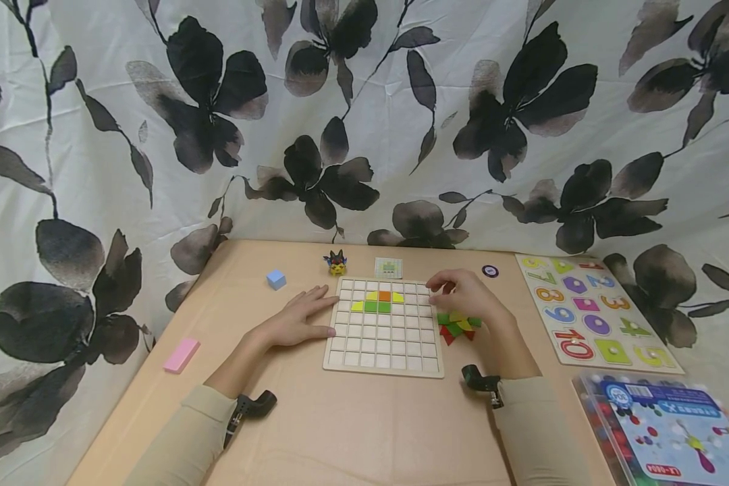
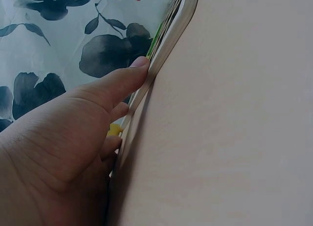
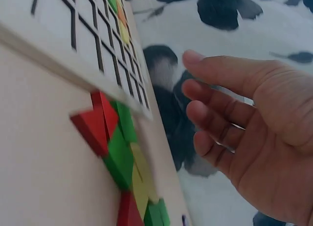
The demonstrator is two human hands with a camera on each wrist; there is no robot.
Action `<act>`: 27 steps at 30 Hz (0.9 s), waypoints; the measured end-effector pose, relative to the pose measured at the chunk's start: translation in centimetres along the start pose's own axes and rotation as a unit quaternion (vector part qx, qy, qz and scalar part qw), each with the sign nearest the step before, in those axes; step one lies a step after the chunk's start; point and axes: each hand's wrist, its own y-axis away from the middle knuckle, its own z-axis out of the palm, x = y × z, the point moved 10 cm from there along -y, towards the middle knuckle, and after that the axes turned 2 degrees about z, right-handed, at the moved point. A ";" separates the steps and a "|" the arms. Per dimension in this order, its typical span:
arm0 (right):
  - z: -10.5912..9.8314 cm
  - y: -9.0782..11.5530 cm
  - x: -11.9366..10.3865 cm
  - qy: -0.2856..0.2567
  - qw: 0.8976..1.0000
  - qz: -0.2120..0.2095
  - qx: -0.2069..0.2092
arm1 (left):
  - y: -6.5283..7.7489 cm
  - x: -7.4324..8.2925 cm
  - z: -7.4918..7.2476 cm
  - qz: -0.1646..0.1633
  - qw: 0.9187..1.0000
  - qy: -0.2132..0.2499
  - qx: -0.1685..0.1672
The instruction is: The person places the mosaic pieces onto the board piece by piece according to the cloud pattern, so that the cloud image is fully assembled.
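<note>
A white grid board (image 1: 383, 347) with pale edges lies on the table. Near its top sit an orange tile (image 1: 385, 295), green tiles (image 1: 377, 307) and yellow triangles (image 1: 356, 306), grouped together. My left hand (image 1: 294, 318) rests at the board's left edge, fingers spread, the thumb (image 2: 139, 64) touching the rim. Over the board's upper right edge hovers my right hand (image 1: 468, 297); its fingers bend loosely and the right wrist view shows nothing between them. Below that hand, beside the board, lies a pile of red, green and yellow pieces (image 3: 120, 157), partly hidden by the arm in the head view.
Behind the board are a small patterned card (image 1: 389, 268) and a figurine (image 1: 337, 263). A blue cube (image 1: 276, 279) and pink block (image 1: 181, 355) lie left. To the right are a dark round disc (image 1: 490, 271), a number puzzle board (image 1: 601, 317) and a plastic box (image 1: 674, 432).
</note>
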 end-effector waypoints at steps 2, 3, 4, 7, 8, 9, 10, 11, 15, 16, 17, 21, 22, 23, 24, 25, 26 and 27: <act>-0.1 0.1 0.9 -0.001 1.000 0.010 -0.010 | 0.0 0.0 0.0 0.000 1.000 0.001 0.000; -0.2 0.2 1.3 -0.004 1.000 0.015 -0.016 | 0.0 0.0 0.0 -0.001 1.000 0.002 -0.001; -0.2 0.3 1.8 -0.006 0.999 0.021 -0.023 | 0.0 0.0 0.0 -0.001 1.000 0.001 -0.001; 0.0 0.5 2.8 -0.014 0.998 0.036 -0.045 | 0.1 0.2 -0.1 0.000 1.000 0.000 -0.001; 0.0 0.5 3.0 -0.014 0.998 0.039 -0.052 | 0.1 0.3 -0.1 0.002 1.000 -0.001 0.000; 0.1 0.6 3.1 -0.014 0.997 0.040 -0.060 | 0.1 0.4 -0.2 0.004 1.000 -0.002 0.001; 0.2 0.6 3.3 -0.016 0.997 0.043 -0.067 | 0.1 0.4 -0.2 0.004 1.000 -0.004 0.001; 0.3 0.7 3.4 -0.018 0.996 0.047 -0.072 | 0.1 0.5 -0.3 0.005 1.000 -0.004 0.001; 0.9 0.8 3.8 -0.015 0.994 0.050 -0.091 | 0.2 0.6 -0.3 0.004 1.000 -0.004 0.001; 1.0 0.7 3.9 -0.016 0.994 0.052 -0.095 | 0.2 0.5 -0.3 0.003 1.000 -0.004 0.000; 1.2 0.7 4.0 -0.014 0.994 0.052 -0.099 | 0.2 0.5 -0.3 0.004 1.000 -0.004 0.000; 1.8 0.7 4.2 -0.017 0.992 0.060 -0.111 | 0.1 0.5 -0.2 0.004 1.000 -0.004 0.000; 1.9 0.7 4.2 -0.020 0.991 0.066 -0.112 | 0.1 0.5 -0.2 0.005 1.000 -0.004 0.001; 1.9 0.7 4.3 -0.021 0.991 0.068 -0.112 | 0.1 0.5 -0.2 0.007 1.000 -0.004 0.001; 1.9 0.7 4.3 -0.022 0.991 0.072 -0.111 | 0.1 0.4 -0.2 0.006 1.000 -0.004 0.001; 2.0 0.7 4.3 -0.021 0.991 0.069 -0.112 | 0.1 0.4 -0.2 0.006 1.000 -0.003 0.002; 2.0 0.7 4.3 -0.020 0.991 0.069 -0.111 | 0.1 0.5 -0.2 0.008 1.000 -0.003 0.003; 2.0 0.7 4.3 -0.020 0.991 0.069 -0.110 | 0.1 0.5 -0.3 0.010 1.000 -0.002 0.004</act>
